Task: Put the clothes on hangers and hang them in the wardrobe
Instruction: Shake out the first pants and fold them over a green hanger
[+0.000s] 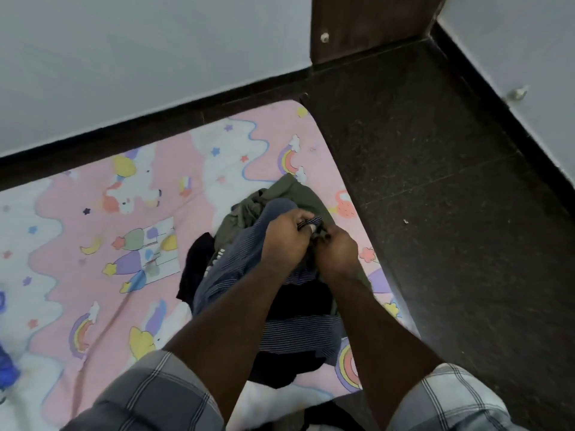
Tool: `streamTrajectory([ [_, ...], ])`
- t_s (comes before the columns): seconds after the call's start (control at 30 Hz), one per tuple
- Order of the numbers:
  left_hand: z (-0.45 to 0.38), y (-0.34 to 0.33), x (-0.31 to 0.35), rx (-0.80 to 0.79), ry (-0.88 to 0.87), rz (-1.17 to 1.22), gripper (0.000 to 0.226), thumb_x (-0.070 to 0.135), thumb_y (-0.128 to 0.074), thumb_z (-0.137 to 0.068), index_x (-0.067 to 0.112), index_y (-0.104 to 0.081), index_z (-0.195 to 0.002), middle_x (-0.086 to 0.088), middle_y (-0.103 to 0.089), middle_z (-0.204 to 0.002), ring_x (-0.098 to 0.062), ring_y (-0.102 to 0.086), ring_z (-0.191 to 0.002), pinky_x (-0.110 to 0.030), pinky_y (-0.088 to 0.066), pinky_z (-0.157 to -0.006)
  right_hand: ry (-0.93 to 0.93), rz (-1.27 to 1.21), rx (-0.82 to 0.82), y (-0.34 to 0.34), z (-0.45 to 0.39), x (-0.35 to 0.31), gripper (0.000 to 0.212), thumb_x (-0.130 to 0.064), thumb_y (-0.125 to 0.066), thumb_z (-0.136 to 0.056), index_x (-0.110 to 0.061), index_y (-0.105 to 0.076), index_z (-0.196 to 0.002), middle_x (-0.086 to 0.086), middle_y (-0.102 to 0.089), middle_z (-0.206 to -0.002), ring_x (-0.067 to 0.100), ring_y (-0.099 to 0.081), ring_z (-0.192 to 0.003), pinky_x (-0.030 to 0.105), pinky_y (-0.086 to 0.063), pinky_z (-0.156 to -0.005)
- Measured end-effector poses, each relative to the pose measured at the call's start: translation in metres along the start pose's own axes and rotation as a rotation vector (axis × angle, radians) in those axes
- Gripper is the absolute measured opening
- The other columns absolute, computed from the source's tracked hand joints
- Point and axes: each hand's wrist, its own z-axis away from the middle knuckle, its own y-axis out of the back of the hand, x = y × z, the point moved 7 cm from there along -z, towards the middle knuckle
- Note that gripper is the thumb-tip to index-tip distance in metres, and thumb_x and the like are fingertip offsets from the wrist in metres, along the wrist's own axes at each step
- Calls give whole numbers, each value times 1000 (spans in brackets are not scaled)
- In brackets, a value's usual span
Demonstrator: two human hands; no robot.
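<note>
At the bottom of the view we see our two forearms coming out of grey checked sleeves and reaching forward over the bed. Below the arms lies a heap of clothes on the pink bedsheet, which has rainbows, stars and clouds printed on it. In the heap there is a black garment nearest to us, and it shows again at the left side of the heap.

Above the heap we hold up a blue striped shirt. Our left hand has its fingers curled tight around the upper edge of this shirt. Our right hand is just beside it, the two hands touching, and its fingers are also curled and pinch the same bunched edge. A small dark part sticks out between the hands; we cannot tell if it is cloth or a part of a hanger. The rest of the shirt hangs down from the hands to the heap.

Behind the hands lies an olive green garment, crumpled, near the corner of the bed.

To the right of the bed is the dark stone floor. Farther away stand the white wall with a black skirting and a brown wooden panel which reaches the floor.
</note>
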Motion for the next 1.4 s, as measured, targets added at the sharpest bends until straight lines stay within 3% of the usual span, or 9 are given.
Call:
streamTrajectory([
  [0.13,23,91,-12,204,71,167,13,20,-74,-87,26,-74,-99,17,-71,-88,11,-61,-78,-11,-48,-76,204,-21,33,-8,32,-85,24,-20,-56,-95,-20,-75,-111,3,-74,-107,26,-66,-98,25,-38,-71],
  [0.33,103,260,-74,523,101,200,14,20,-73,-87,32,-68,-89,20,-65,-82,-9,-64,-84,-28,-52,-79,492,-66,-59,-74,125,-215,23,-17,-57,-97,-11,-74,-111,7,-73,-112,24,-66,-102,28,-47,-87],
  [0.47,197,381,-176,842,233,234,14,18,-70,-86,24,-74,-98,3,-72,-92,-23,-69,-94,-35,-54,-87,640,9,-153,-137,221,-269,24,-17,-53,-99,-9,-73,-107,6,-72,-108,23,-64,-99,33,-50,-88],
  [0.57,281,438,-263,1024,389,261,36,22,-68,-87,16,-65,-123,-5,-68,-121,-27,-61,-117,-37,-46,-103,686,119,-207,-188,278,-282,22,-17,-52,-98,-7,-70,-90,11,-70,-93,31,-63,-88,40,-53,-79],
  [0.67,333,451,-321,951,481,244,59,20,-71,-88,6,-51,-142,-13,-56,-142,-30,-50,-134,-38,-36,-112,664,239,-265,-231,313,-285,22,-17,-52,-96,-9,-71,-88,13,-69,-91,35,-62,-86,44,-54,-77],
  [0.77,358,442,-359,856,521,260,56,18,-70,-89,6,-52,-142,-14,-56,-141,-31,-52,-132,-39,-39,-111,665,400,-317,-265,337,-283,29,-13,-47,-95,-19,-48,-66,2,-45,-67,28,-44,-69,36,-40,-64],
  [0.9,377,421,-393,734,583,286,44,16,-67,-90,8,-59,-133,-12,-61,-135,-31,-57,-124,-37,-42,-102,626,514,-345,-297,346,-274,22,-15,-46,-95,-15,-49,-73,3,-53,-76,24,-52,-75,30,-40,-67],
  [1.17,379,411,-448,659,719,254,51,20,-66,-93,7,-54,-141,-13,-55,-144,-29,-49,-135,-34,-34,-111,598,541,-412,-367,331,-279,26,-21,-46,-97,-10,-71,-95,6,-71,-93,26,-66,-90,33,-53,-76],
  [1.4,344,400,-500,688,854,334,51,20,-63,-95,10,-52,-143,-10,-54,-146,-29,-52,-131,-37,-38,-112,570,523,-487,-444,288,-305,23,-19,-55,-96,-10,-73,-105,9,-74,-103,26,-67,-95,33,-54,-81],
])
